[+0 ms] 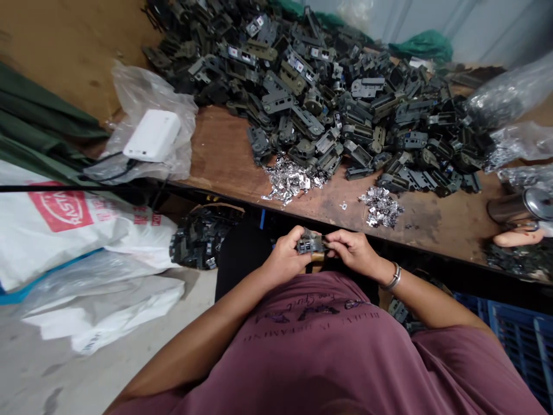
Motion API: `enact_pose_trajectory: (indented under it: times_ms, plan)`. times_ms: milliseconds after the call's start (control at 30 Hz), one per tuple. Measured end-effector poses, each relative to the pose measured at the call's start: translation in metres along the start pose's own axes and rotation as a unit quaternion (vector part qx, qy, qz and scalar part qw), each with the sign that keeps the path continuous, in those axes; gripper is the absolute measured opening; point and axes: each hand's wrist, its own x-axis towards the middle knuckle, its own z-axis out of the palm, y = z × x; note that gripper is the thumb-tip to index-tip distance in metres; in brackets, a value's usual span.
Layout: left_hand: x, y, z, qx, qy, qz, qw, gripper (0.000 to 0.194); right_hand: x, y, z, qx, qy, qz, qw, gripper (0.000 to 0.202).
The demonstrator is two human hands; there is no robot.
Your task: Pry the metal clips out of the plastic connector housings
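A maroon shirt (319, 351) is closest, and just beyond its front, over the lap and short of the counter (220, 150), is the small dark part (309, 242). The left hand (284, 256) has its fingers closed around one side, probably to steady it. The right hand (358, 252) holds its fingers narrow, pinching the other end; I can't tell whether a smaller piece is between them too. Holding it low and close likely gives both hands elbow room and a good look at it.

Past the edge lie two little piles of silvery clips, one (288, 180) against the heap, the other (382, 207) nearer the right hand, both seemingly within easy reach. Behind them the big heap of dark housings (302, 86) crowds the wood, which would hamper working up there. A white box (153, 136) sits on crumpled plastic (147, 86) to the left; a metal cup (507, 207) stands at the right.
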Motion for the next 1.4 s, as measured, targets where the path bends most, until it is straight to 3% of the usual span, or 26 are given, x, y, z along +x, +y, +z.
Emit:
enact_pose_trajectory:
  times_ms: [67,133,233,367,500,600,667,733,833,933,1000,1067,1133,1233,1400]
  plan:
    - [0.0,-0.001,-0.001,-0.02,0.02,-0.002,1.0,0.037,-0.001,0.0,0.0,0.067,0.019,0.016,0.997,0.017]
    - [0.001,0.0,-0.002,-0.034,0.039,0.007,0.999,0.041,-0.001,0.001,0.002,0.129,0.088,0.041,0.987,0.021]
    - [0.002,0.003,-0.003,-0.041,0.061,0.036,0.997,0.043,0.004,0.001,0.01,0.256,0.138,0.132,0.948,0.03]
    - [0.002,0.0,0.0,-0.04,0.072,0.069,0.994,0.042,0.02,-0.001,0.022,0.427,0.098,0.239,0.866,0.034]
    - [0.001,-0.006,-0.004,-0.083,0.059,0.083,0.991,0.04,0.031,-0.005,0.023,0.55,0.071,0.285,0.782,0.037]
    - [-0.001,-0.003,-0.015,-0.157,-0.029,0.044,0.986,0.056,0.033,-0.006,0.018,0.562,0.033,0.264,0.783,0.044]
    - [-0.001,0.0,-0.022,-0.224,-0.1,0.01,0.97,0.062,0.032,-0.006,0.017,0.521,0.02,0.234,0.82,0.048]
    - [0.001,0.003,-0.026,-0.278,-0.124,-0.039,0.952,0.058,0.032,-0.006,0.016,0.45,0.001,0.197,0.871,0.05]
    - [0.004,0.004,-0.024,-0.311,-0.089,-0.111,0.94,0.051,0.04,-0.006,0.01,0.285,-0.051,0.131,0.948,0.044]
    - [0.007,0.007,-0.02,-0.356,-0.052,-0.129,0.924,0.053,0.066,-0.005,-0.007,0.021,-0.031,0.063,0.997,0.03]
    - [0.009,0.01,-0.018,-0.388,-0.039,-0.135,0.911,0.051,0.091,-0.002,-0.018,-0.18,0.006,0.055,0.982,0.027]
    - [0.01,0.013,-0.018,-0.402,-0.041,-0.136,0.905,0.044,0.113,0.001,-0.024,-0.341,0.012,0.078,0.937,0.026]
    - [0.011,0.014,-0.018,-0.402,-0.038,-0.131,0.905,0.037,0.129,0.005,-0.024,-0.436,-0.018,0.095,0.895,0.025]
    - [0.01,0.01,-0.02,-0.394,-0.008,-0.13,0.91,0.03,0.132,0.011,-0.022,-0.473,-0.077,0.084,0.874,0.022]
    - [0.007,0.0,-0.025,-0.387,0.008,-0.144,0.911,0.03,0.109,0.022,-0.033,-0.387,-0.132,0.108,0.906,0.019]
